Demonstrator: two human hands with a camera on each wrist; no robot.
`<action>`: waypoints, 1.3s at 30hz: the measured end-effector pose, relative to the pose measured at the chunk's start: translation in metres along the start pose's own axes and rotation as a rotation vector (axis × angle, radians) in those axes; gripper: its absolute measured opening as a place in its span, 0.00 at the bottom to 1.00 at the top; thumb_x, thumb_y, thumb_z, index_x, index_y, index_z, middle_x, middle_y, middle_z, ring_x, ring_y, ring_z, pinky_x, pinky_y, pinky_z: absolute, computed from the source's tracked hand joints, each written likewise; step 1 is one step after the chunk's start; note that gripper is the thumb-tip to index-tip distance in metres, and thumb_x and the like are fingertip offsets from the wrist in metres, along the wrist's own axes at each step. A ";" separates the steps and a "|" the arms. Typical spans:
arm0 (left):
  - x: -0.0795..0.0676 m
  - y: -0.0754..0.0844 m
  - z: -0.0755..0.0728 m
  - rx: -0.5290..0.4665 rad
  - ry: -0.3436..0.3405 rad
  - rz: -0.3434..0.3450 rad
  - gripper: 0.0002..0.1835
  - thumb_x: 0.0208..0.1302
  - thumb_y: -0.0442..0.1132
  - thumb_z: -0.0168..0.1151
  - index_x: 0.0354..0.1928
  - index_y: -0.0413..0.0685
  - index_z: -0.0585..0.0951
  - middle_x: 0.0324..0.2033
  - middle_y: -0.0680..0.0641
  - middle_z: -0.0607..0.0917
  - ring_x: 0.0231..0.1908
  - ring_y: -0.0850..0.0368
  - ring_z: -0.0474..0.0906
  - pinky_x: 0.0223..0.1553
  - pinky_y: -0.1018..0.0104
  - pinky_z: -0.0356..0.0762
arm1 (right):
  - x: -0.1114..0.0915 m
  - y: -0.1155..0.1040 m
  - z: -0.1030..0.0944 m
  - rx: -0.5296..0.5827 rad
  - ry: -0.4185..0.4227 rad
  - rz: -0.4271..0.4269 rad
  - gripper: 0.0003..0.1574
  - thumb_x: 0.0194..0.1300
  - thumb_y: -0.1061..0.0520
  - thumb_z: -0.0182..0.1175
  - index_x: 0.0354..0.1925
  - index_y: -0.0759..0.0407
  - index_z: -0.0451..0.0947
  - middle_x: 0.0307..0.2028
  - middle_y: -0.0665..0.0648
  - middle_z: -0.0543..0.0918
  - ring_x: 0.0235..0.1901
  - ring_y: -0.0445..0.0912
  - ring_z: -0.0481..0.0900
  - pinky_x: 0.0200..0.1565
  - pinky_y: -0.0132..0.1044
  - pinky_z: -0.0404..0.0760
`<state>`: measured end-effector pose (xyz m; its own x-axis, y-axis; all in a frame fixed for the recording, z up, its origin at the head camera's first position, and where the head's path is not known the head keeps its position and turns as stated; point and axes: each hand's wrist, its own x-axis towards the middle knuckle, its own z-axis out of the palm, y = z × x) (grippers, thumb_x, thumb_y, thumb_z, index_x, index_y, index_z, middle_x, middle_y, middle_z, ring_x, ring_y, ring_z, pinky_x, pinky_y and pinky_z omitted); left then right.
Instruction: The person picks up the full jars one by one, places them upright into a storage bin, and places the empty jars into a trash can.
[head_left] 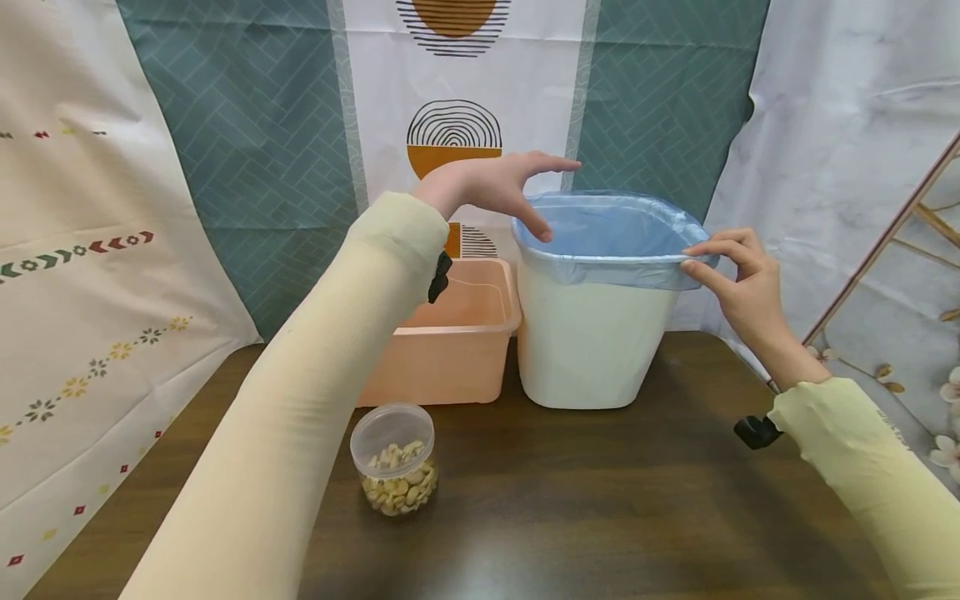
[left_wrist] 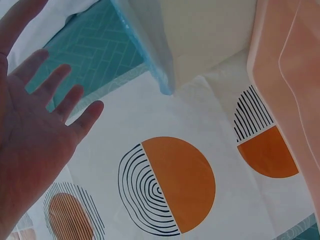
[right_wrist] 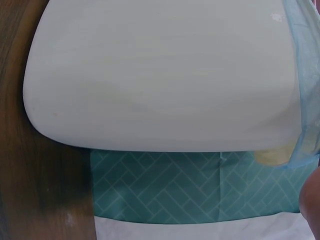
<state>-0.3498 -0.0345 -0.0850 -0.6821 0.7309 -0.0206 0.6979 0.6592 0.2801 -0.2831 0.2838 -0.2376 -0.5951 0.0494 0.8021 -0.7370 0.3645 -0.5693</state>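
A white trash bin (head_left: 596, 342) stands on the table, lined with a thin blue trash bag (head_left: 615, 271) folded down over its rim. At the bin's right front corner my right hand (head_left: 746, 279) pinches the bag and rim between thumb and fingers. My left hand (head_left: 498, 183) is raised beside the rim's left side, fingers spread and holding nothing. The left wrist view shows that hand (left_wrist: 42, 120) apart from the bag's edge (left_wrist: 162, 82). In the right wrist view the bin's side (right_wrist: 165, 80) fills most of the frame; only a sliver of the hand shows.
A pink plastic basin (head_left: 450, 367) stands left of the bin, partly behind my left forearm. Nearer on the dark wooden table (head_left: 600, 500) is a clear lidded jar (head_left: 395, 467) of pale yellow pieces. Patterned cloths (head_left: 262, 125) hang behind and at the sides.
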 end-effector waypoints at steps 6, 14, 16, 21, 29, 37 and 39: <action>-0.006 0.001 0.000 -0.013 0.007 0.007 0.52 0.59 0.52 0.70 0.77 0.77 0.47 0.79 0.63 0.43 0.78 0.62 0.39 0.77 0.58 0.49 | 0.001 0.013 -0.003 -0.010 0.008 0.007 0.09 0.60 0.72 0.63 0.41 0.75 0.82 0.39 0.39 0.74 0.47 0.34 0.69 0.51 0.24 0.66; -0.023 -0.006 0.006 0.002 0.070 0.058 0.47 0.61 0.50 0.69 0.77 0.69 0.53 0.78 0.60 0.50 0.78 0.60 0.45 0.76 0.56 0.51 | 0.000 0.003 0.000 0.003 0.000 -0.005 0.09 0.60 0.73 0.63 0.41 0.76 0.82 0.39 0.39 0.74 0.47 0.34 0.69 0.52 0.24 0.67; -0.028 -0.010 0.007 0.009 0.084 0.079 0.46 0.61 0.49 0.69 0.77 0.68 0.54 0.78 0.58 0.52 0.77 0.58 0.47 0.76 0.54 0.51 | -0.001 0.001 0.001 0.008 -0.003 -0.015 0.08 0.60 0.73 0.62 0.40 0.77 0.81 0.39 0.39 0.74 0.47 0.34 0.69 0.51 0.23 0.67; -0.044 -0.021 0.015 -0.005 0.113 0.134 0.46 0.58 0.50 0.71 0.76 0.64 0.58 0.77 0.54 0.55 0.76 0.53 0.50 0.75 0.45 0.51 | 0.000 0.001 0.000 0.015 -0.002 -0.027 0.08 0.60 0.74 0.62 0.40 0.76 0.81 0.40 0.39 0.74 0.47 0.34 0.69 0.51 0.24 0.68; -0.071 -0.038 0.038 -0.004 0.231 0.160 0.43 0.57 0.51 0.72 0.74 0.67 0.62 0.72 0.56 0.63 0.71 0.56 0.56 0.68 0.53 0.65 | 0.000 0.005 -0.001 0.017 -0.002 -0.024 0.08 0.60 0.74 0.62 0.40 0.76 0.82 0.40 0.40 0.74 0.47 0.34 0.69 0.51 0.24 0.68; -0.095 -0.057 0.056 -0.016 0.297 0.176 0.39 0.59 0.49 0.72 0.72 0.61 0.67 0.70 0.54 0.69 0.72 0.55 0.59 0.73 0.50 0.58 | -0.001 0.002 0.000 0.013 0.001 -0.021 0.08 0.60 0.73 0.62 0.40 0.77 0.81 0.40 0.40 0.74 0.47 0.34 0.69 0.51 0.23 0.68; -0.103 -0.063 0.060 -0.015 0.315 0.175 0.37 0.59 0.48 0.71 0.71 0.60 0.68 0.68 0.53 0.71 0.70 0.55 0.62 0.71 0.50 0.61 | -0.001 0.001 0.000 0.017 0.002 -0.028 0.08 0.60 0.73 0.62 0.40 0.77 0.81 0.40 0.40 0.74 0.46 0.34 0.69 0.51 0.23 0.68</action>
<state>-0.3098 -0.1406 -0.1582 -0.5880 0.7409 0.3247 0.8084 0.5246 0.2670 -0.2834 0.2838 -0.2393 -0.5735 0.0414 0.8181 -0.7586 0.3499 -0.5496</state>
